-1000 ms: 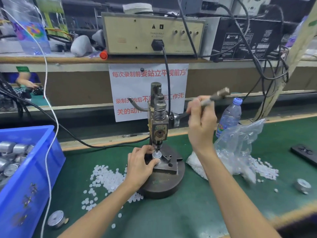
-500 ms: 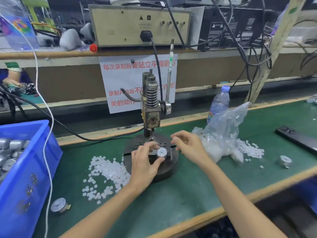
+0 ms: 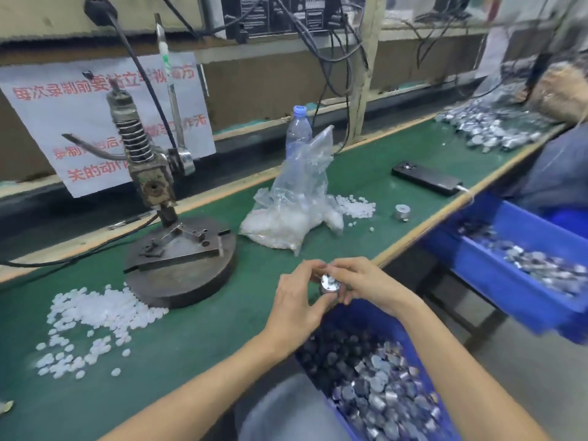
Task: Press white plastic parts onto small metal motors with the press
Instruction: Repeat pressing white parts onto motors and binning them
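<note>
You look to be at the hand-off step: the press point(image 3: 162, 198) stands idle in the left half of the frame, its lever upright and its base plate bare, while the small motor point(image 3: 329, 283) sits between your two hands at lower centre, just above the rim of the blue bin point(image 3: 391, 319) full of metal motors below them. I judge this one is pressed and being checked or about to be dropped; whether a white part sits on its shaft is too small to tell.

Next you will need to release it into a bin, then reach back left for a fresh motor and one white plastic part from the loose pile point(image 3: 95, 316) beside the press base.

Your left hand point(image 3: 299, 303) is curled, thumb and fingertips pinching the motor's body from the left. Your right hand point(image 3: 366, 281) is also closed round it, fingertips touching its top and right side.
</note>
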The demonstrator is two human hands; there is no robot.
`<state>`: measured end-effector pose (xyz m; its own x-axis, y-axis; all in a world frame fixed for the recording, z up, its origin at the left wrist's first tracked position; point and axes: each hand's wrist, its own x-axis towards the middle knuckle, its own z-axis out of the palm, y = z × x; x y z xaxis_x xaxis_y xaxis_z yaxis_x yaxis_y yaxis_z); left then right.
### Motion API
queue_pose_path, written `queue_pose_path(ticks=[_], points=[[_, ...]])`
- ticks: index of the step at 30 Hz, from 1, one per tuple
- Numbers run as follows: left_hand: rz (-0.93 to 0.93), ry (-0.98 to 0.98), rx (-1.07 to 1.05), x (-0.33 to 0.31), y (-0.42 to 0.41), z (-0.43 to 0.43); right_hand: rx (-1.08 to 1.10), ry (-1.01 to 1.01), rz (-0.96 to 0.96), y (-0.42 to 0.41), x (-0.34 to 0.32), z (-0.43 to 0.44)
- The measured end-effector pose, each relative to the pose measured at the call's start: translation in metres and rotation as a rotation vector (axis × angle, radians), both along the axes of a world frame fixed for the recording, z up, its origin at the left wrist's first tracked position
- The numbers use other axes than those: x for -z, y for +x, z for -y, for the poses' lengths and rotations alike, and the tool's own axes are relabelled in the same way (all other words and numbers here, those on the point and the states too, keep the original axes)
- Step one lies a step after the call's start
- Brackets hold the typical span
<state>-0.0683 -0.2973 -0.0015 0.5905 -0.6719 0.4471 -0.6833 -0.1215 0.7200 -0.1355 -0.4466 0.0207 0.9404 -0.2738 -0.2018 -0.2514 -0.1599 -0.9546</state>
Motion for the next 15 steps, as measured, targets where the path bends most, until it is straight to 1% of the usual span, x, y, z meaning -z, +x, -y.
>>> queue_pose_path(ticks=[4, 6, 9, 11, 15], points=[[0.002, 0.051, 0.142, 0.02, -0.033, 0.036, 0.091, 0.093, -0.077, -0.05, 0.024, 0.031], [0.018, 0.127, 0.205, 0.037, -0.044, 0.052, 0.12, 0.135, -0.123, -0.069, 0.042, 0.042], [-0.026, 0.282, 0.237, 0.067, -0.059, 0.066, 0.174, 0.191, -0.202, -0.091, 0.082, 0.053], [-0.018, 0.364, 0.229, 0.084, -0.066, 0.07, 0.214, 0.165, -0.287, -0.1, 0.114, 0.055], [0.06, 0.471, 0.208, 0.102, -0.069, 0.076, 0.294, 0.044, -0.433, -0.107, 0.177, 0.058]])
